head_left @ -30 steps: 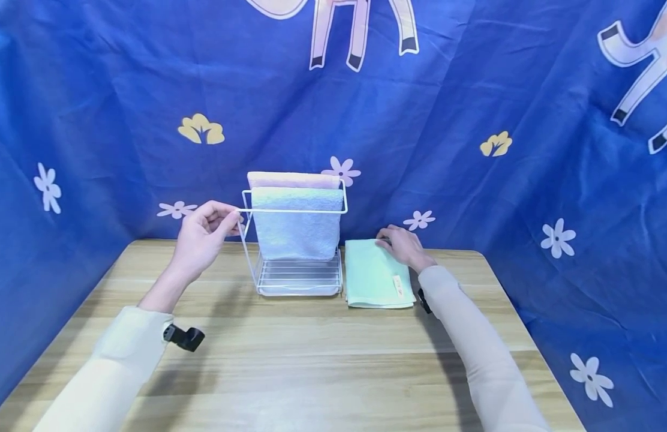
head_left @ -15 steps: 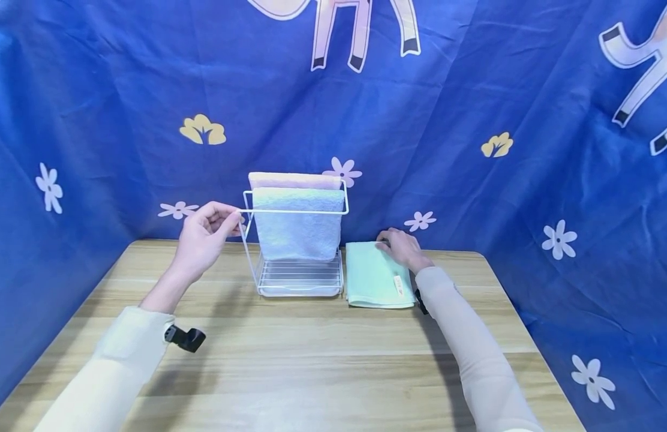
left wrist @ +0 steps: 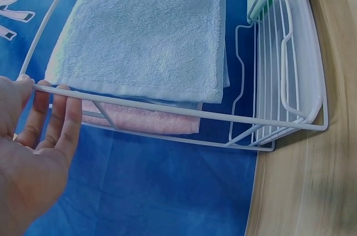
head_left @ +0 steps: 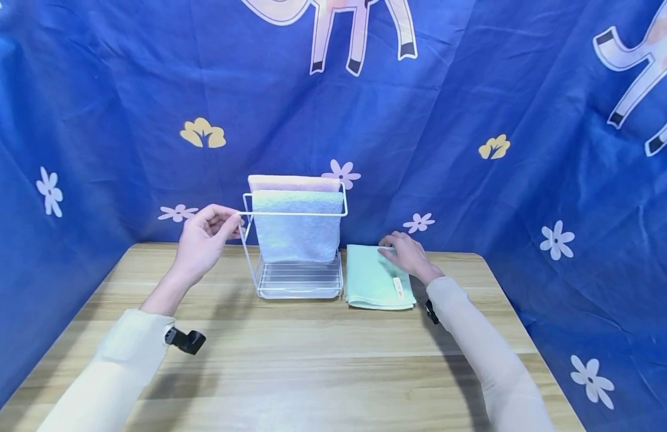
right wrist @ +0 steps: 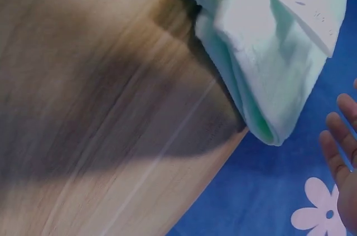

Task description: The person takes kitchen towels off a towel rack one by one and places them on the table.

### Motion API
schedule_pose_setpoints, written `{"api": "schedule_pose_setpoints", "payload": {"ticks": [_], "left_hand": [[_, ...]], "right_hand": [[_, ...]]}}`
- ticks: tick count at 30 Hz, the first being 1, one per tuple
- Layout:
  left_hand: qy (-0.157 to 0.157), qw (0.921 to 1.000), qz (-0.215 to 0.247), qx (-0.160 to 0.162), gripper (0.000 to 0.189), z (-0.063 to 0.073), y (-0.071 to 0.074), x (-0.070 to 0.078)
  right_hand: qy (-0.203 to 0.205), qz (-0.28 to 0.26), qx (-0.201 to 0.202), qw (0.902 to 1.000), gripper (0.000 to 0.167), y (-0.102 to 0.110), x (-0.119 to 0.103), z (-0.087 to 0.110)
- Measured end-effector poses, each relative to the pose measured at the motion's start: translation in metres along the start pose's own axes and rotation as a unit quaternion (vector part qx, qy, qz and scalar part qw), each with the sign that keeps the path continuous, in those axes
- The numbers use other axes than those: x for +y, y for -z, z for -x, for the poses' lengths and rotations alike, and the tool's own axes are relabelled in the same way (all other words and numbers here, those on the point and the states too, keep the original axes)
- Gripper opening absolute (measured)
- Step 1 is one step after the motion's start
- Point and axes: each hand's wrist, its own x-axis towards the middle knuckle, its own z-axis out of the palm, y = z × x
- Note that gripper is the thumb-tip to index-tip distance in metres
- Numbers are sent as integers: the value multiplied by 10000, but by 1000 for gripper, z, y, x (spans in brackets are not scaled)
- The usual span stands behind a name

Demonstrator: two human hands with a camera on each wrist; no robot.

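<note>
My left hand [head_left: 201, 240] pinches the upper front left corner of a white wire rack [left wrist: 167, 107], thumb and fingertips meeting around the thin bar. Over the rack's bars hang a folded light blue towel [head_left: 298, 234] and, behind it, a pink towel [head_left: 293, 183]. Right beside the rack lies a folded mint green towel [head_left: 372, 279] with a white label [head_left: 398, 287]. Just above its far right corner is my right hand [head_left: 409, 255], fingers loosely bent and spread with nothing between them. The right wrist view shows those fingers apart from the green towel.
The rack's base holds a wire grid over a shallow white tray [head_left: 300, 294]. Everything stands toward the back of a wooden table [head_left: 290, 372]. A blue curtain [head_left: 279, 120] with flowers and animal prints rises behind and along both sides.
My right hand has shifted slightly to the right and its fingers have spread off the green towel's far edge. The left hand keeps its hold on the rack.
</note>
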Motion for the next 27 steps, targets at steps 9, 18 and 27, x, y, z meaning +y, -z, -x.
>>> {"api": "schedule_pose_setpoints", "payload": {"ticks": [9,18,27], "left_hand": [[-2,9999,-125,-14,9,1,0,0],[37,10000,-15,-22,10,1,-1,1],[29,9998,210,-23,10,0,-1,0]], "right_hand": [[178,-263,430,9986,29,18,-13,16],[472,-544,855,9937,30,45,-37,26],[748,-749,1195,9872,29,73,-63,25]]}}
